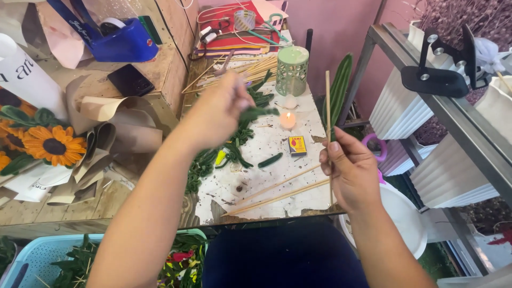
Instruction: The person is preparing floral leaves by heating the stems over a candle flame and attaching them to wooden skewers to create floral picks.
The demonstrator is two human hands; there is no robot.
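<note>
1. The right hand (pixel 349 173) is closed around 1 thin wooden stick (pixel 328 101). It holds the stick straight up, just to the right of the small lit candle (pixel 287 121).
2. The stick in that hand looks bare. Nothing green is on it yet, so that job seems not done.
3. The left hand (pixel 218 109) is up in the air, just to the left of the candle. Its fingers pinch a fuzzy green piece (pixel 258 112), and the tip of the piece points toward the candle. The hand is a bit blurry.
4. The green piece and the stick are apart. They do not touch.
5. More green pieces (pixel 234 146) lie in a pile on the white tabletop (pixel 277 144), below and to the left of the candle. They look like they wait for their turn.
6. 2 bare sticks (pixel 280 192) lie flat on the tabletop, below the candle and close to the person. More sticks (pixel 250 69) lie in a heap above the candle, next to a green cup with holes (pixel 292 69).
7. A small matchbox (pixel 297 145) lies just below and to the right of the candle.
8. I think the work is near its start, because I see no finished green stick on the tabletop.
</note>
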